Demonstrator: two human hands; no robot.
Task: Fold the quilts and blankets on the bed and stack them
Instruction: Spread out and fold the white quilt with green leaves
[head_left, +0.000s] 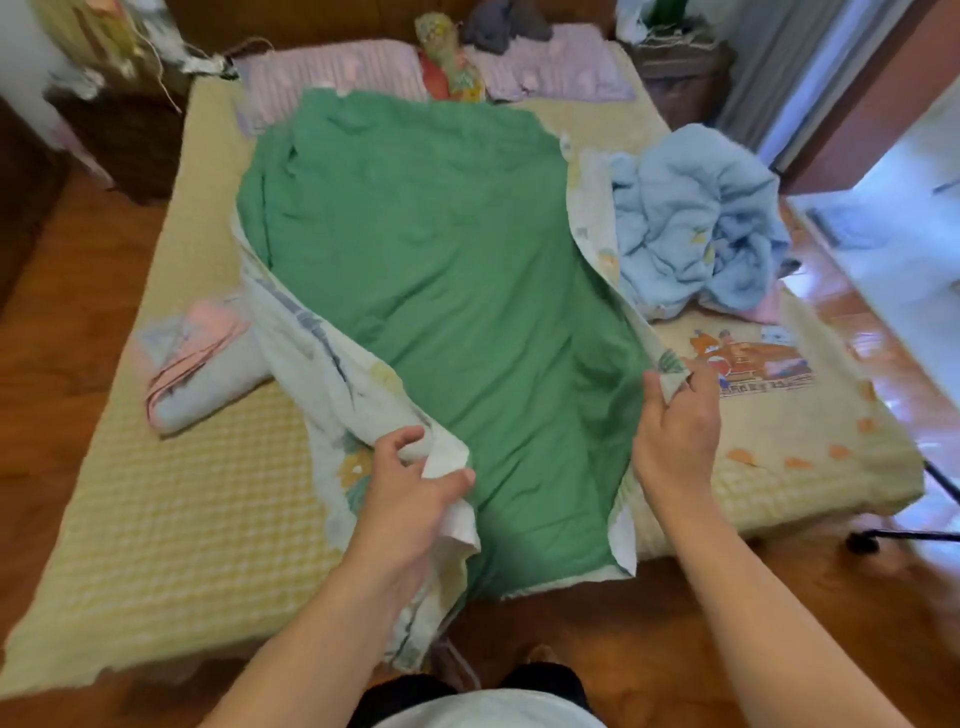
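- One green quilt (431, 249) with a floral white reverse lies lengthwise down the middle of the bed (171, 499), green side up, its near end hanging over the foot of the bed toward me.
- Both long edges are turned up, showing the floral reverse along the left and right sides.
- My left hand (410, 483) has its grip pinched on the left edge near the foot, thumb on top and fingers curled under a bunch of the white fabric.
- My right hand (675, 431) grips the right edge, fingers curled around the turned-up floral border, just beside the green face.
- A crumpled light-blue blanket (701, 223) sits in a heap on the right side of the bed, touching the quilt's raised right edge.
- A folded pink and pale-blue blanket (202, 364) lies on the left side of the bed, its inner end tucked under the quilt's left edge.
- Two lilac pillows (322, 73) rest at the head of the bed, with a floral stuffed cushion (452, 67) between them.
- The bed wears a yellow checked cover with a cartoon print (753, 364) near my right hand.
- Around the bed is a wooden floor (67, 291).
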